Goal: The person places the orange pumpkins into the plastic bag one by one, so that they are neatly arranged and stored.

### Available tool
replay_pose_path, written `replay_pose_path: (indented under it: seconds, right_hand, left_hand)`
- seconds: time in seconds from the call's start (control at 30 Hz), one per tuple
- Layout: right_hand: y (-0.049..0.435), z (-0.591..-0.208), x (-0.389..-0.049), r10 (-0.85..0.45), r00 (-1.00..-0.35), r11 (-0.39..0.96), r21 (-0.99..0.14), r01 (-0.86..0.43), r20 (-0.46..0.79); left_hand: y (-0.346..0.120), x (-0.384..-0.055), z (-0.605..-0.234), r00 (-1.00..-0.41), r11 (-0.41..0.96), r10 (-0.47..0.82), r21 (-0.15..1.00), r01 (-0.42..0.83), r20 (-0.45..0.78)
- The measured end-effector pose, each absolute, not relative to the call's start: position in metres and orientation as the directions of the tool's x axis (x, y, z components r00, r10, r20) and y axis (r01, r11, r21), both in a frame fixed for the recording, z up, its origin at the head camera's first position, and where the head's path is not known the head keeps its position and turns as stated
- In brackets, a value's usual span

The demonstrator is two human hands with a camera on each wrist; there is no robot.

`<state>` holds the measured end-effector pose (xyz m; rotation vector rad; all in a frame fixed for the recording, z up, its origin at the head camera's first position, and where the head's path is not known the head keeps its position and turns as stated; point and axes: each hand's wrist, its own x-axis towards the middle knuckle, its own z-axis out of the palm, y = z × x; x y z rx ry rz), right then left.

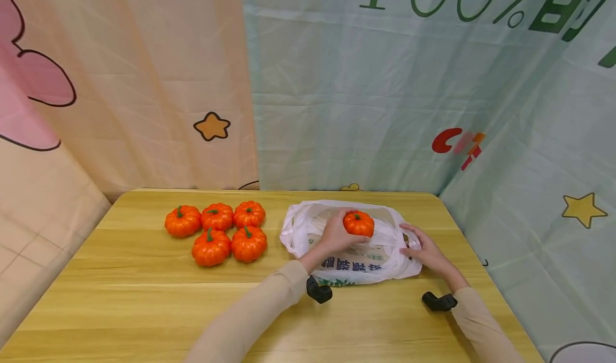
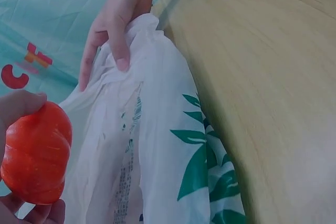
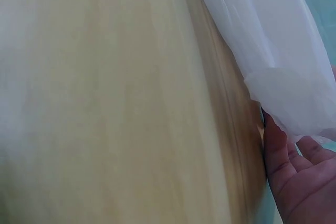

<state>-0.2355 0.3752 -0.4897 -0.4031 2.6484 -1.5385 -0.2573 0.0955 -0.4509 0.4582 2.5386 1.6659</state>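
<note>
A small orange pumpkin (image 1: 359, 224) with a green stem is in my left hand (image 1: 335, 236), over the mouth of a white plastic bag (image 1: 395, 267). The left wrist view shows thumb and fingers round this pumpkin (image 2: 39, 156). My right hand (image 1: 427, 252) grips the bag's right end by its handle. Seen from the left wrist, the right hand (image 2: 118, 27) has its thumb and fingers about the gathered plastic. In the right wrist view the bag (image 3: 283, 35) hangs over the right hand's fingers (image 3: 277, 142). The bag lies on its side, with dark printing and green leaves.
Several more orange pumpkins (image 1: 212, 248) stand in two rows on the wooden table (image 1: 144, 299), left of the bag. Printed curtains (image 1: 337, 112) hang behind the table's far edge and along its right side. A black wrist camera (image 1: 318, 290) sits on the left sleeve.
</note>
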Motion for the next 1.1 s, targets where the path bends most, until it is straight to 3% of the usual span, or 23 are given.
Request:
replay_pose_path:
  seconds: [0.27,1.1]
  right_hand:
    - [0.376,-0.492,-0.238,-0.242,-0.967,0.521,-0.829,-0.204,0.086]
    - [0.373,-0.494,-0.237,-0.25,-0.964,0.463,-0.862,-0.206,0.096]
  left_hand:
    - [0.114,-0.262,-0.455,-0.949,0.376,0.301,0.903,0.208,0.093]
    - [0.146,-0.269,-0.475,-0.946,0.425,0.292,0.868,0.257,0.137]
